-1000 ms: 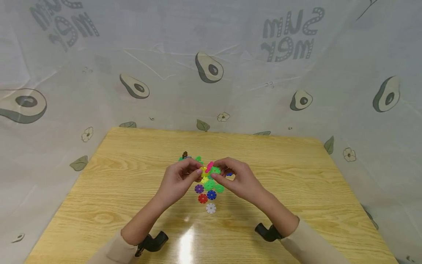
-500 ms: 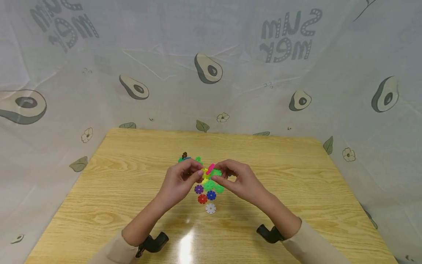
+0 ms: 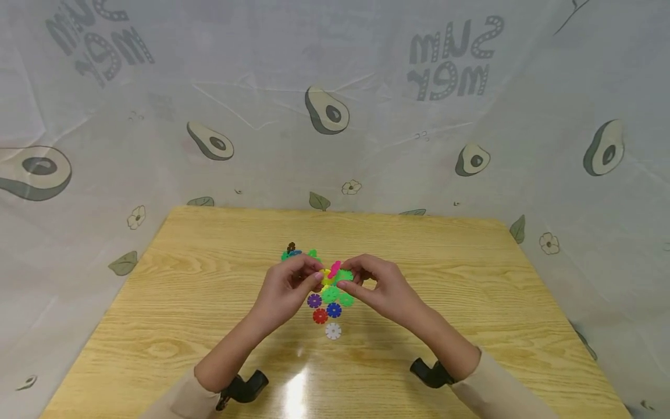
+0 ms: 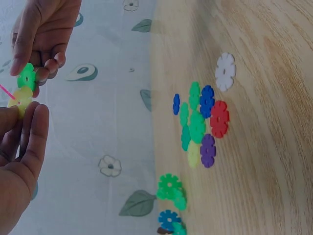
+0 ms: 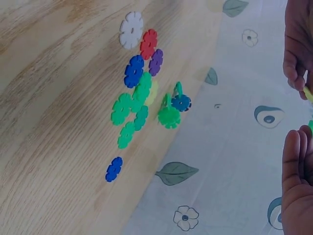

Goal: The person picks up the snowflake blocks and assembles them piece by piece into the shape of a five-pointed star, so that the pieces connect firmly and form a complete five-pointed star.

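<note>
Slotted plastic flower discs are held in the air between both hands. My left hand (image 3: 285, 288) pinches a yellow disc (image 4: 22, 99) between thumb and fingers. From the right, my right hand (image 3: 384, 285) pinches a green disc (image 4: 27, 77), whose edge meets the yellow one. A pink disc (image 3: 335, 269) stands at an angle against the yellow disc. Whether the green disc is slotted into the yellow one, I cannot tell. In the right wrist view, the held discs are mostly cut off at the right edge.
Loose discs lie below the hands: white (image 3: 333, 331), red (image 3: 320, 316), purple (image 3: 314, 301), blue (image 3: 334, 310) and several green. A joined group with a dark blue disc (image 5: 181, 103) sits farther back on the wooden table (image 3: 445, 262). A patterned sheet (image 3: 262, 163) hangs behind.
Both hands stay together with small shifts of the held discs. The pink disc's tilt has altered slightly. A blue disc once visible beside my right hand is now hidden in the head view.
</note>
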The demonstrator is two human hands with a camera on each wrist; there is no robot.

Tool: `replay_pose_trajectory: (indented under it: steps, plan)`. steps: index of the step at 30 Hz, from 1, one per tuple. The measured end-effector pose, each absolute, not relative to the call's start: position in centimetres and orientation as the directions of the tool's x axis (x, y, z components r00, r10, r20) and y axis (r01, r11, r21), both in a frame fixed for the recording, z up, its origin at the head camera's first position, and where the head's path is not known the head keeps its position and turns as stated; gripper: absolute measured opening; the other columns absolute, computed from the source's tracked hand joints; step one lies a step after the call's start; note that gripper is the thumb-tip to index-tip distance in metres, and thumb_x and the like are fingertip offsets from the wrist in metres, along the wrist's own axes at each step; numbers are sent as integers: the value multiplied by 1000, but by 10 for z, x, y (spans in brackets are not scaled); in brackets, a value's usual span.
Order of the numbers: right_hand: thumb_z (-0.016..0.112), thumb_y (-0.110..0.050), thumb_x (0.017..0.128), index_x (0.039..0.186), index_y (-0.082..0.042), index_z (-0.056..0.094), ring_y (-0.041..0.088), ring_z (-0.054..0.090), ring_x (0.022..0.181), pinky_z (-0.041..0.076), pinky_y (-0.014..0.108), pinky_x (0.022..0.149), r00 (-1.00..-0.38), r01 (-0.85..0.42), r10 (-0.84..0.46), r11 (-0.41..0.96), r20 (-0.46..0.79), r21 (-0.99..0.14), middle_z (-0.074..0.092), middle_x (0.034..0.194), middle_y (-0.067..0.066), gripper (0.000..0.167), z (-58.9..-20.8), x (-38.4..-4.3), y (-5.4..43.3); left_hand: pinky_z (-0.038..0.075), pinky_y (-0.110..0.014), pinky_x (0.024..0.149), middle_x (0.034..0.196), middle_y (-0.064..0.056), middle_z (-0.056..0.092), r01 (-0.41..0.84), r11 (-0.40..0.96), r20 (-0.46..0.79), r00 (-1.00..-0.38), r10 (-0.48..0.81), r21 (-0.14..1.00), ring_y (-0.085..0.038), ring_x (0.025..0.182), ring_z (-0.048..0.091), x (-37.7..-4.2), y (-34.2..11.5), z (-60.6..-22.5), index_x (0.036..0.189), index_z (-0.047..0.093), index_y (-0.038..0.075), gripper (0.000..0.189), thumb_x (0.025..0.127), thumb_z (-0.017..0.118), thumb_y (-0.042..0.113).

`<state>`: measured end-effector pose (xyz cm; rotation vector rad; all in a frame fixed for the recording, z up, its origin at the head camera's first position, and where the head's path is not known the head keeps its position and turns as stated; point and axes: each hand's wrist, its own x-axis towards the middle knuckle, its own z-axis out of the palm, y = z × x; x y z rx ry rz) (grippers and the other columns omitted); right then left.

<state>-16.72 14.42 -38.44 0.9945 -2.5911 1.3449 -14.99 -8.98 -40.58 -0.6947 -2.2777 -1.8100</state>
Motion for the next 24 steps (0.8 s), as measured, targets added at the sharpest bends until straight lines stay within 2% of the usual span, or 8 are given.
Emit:
replay_pose_trajectory:
  steps: [5, 15, 18, 24]
  plan:
    - [77, -15, 96, 117, -7, 73, 4, 63, 83, 60, 27, 75, -799, -560, -498, 415, 336, -717, 74, 99, 1, 23, -386, -166, 142, 65, -28, 75, 92, -15, 75, 455, 193, 403, -878, 258, 869, -13, 79, 75, -150, -88, -406, 106, 70, 0, 7, 101, 65, 0]
    - [75, -16, 97, 119, -5, 72, 6, 62, 84, 60, 24, 78, -828, -505, -481, 418, 287, -756, 74, 100, 4, 25, -393, -166, 138, 64, -26, 67, 88, -16, 75, 441, 173, 396, -886, 242, 881, -21, 75, 75, -149, -85, -412, 106, 70, 1, 7, 101, 66, 1]
    - [75, -16, 97, 119, -4, 72, 6, 61, 84, 59, 24, 77, -833, -500, -471, 417, 290, -759, 74, 99, 4, 25, -395, -165, 137, 64, -26, 65, 88, -17, 74, 425, 162, 385, -894, 227, 891, -17, 73, 74, -148, -84, -415, 106, 70, 1, 7, 101, 66, 1]
    - [76, -16, 97, 118, -5, 71, 6, 59, 83, 55, 23, 73, -838, -509, -438, 416, 324, -754, 70, 95, 3, 24, -398, -163, 134, 66, -30, 70, 91, -17, 73, 428, 155, 399, -898, 188, 890, -15, 77, 75, -146, -81, -415, 106, 71, 0, 7, 100, 67, 0]
